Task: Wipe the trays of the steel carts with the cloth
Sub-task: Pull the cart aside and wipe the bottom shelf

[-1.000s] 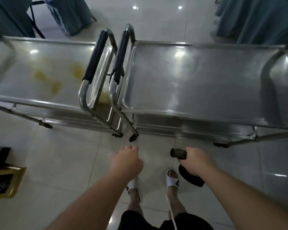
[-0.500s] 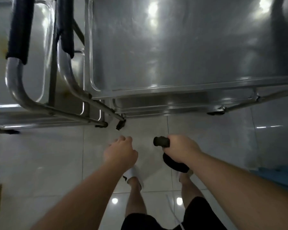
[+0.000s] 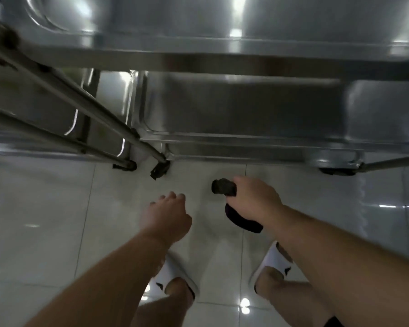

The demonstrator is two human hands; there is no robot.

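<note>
Looking straight down past two bare arms at a shiny pale tile floor (image 3: 40, 208). Right hand (image 3: 253, 199), just right of the middle of the frame, curled into a fist around a dark cloth (image 3: 223, 187) — one bunched end poking out to the left of the fist, another dark fold hanging out under the wrist. Left hand (image 3: 164, 218), near the middle and a little lower, holding nothing, fingers bent loosely inward, not touching the cloth or the carts. Both hands in the air over the floor, close to each other but apart. Across the top of the frame, the steel cart's top tray (image 3: 198, 24), grey and shiny with bright light spots. Under it, in the upper middle, a lower tray (image 3: 246, 109) of the same cart, its front edge just above the right hand in the picture. At the upper left, slanted steel bars (image 3: 64, 95) and part of a second cart (image 3: 33, 119), side by side with the first. Small dark feet of the carts on the floor near the middle. At the bottom, two feet in white slippers (image 3: 175, 277) — one under each arm. Picture a bit blurry all over.
</note>
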